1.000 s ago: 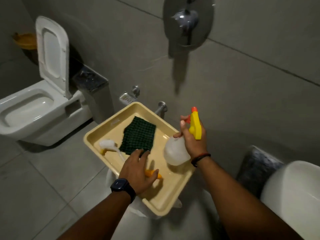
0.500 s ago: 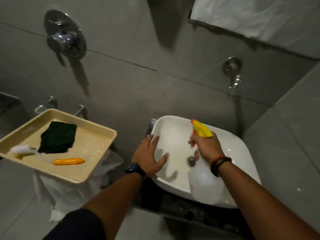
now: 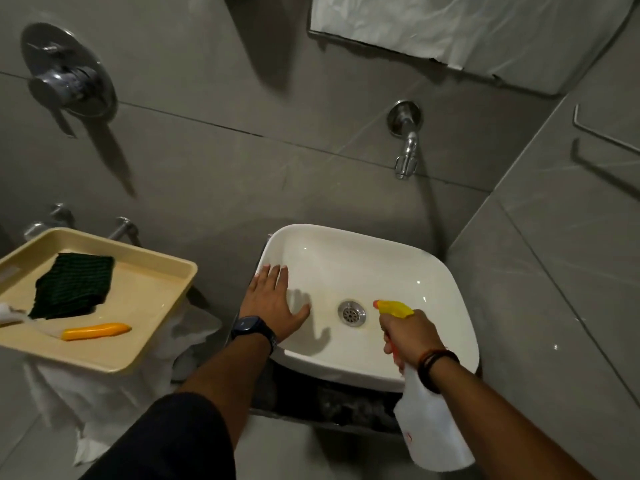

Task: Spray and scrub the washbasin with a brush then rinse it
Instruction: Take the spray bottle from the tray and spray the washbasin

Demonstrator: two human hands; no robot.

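Currently at the spray step. Right hand (image 3: 410,336) is clenched round the bottle (image 3: 429,424), nozzle aimed into the basin (image 3: 381,268) near the drain (image 3: 352,312). Left hand (image 3: 273,303) lies flat, fingers released, on the basin's left rim. Brush (image 3: 95,331) remains in the tray (image 3: 104,355), well apart; fetching it likely comes next.

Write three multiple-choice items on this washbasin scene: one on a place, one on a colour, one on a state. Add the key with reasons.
1. Where does the brush lie?
A. in the beige tray
B. in the washbasin
C. on the floor

2. What colour is the spray bottle nozzle?
A. blue
B. yellow
C. black

3. How is the left hand?
A. gripping the brush
B. turning the tap
C. flat on the basin's edge

Key: 1 A, it lies beside the dark cloth. 2 B, its yellow head faces the drain. 3 C, its fingers are spread while the right hand holds the bottle.
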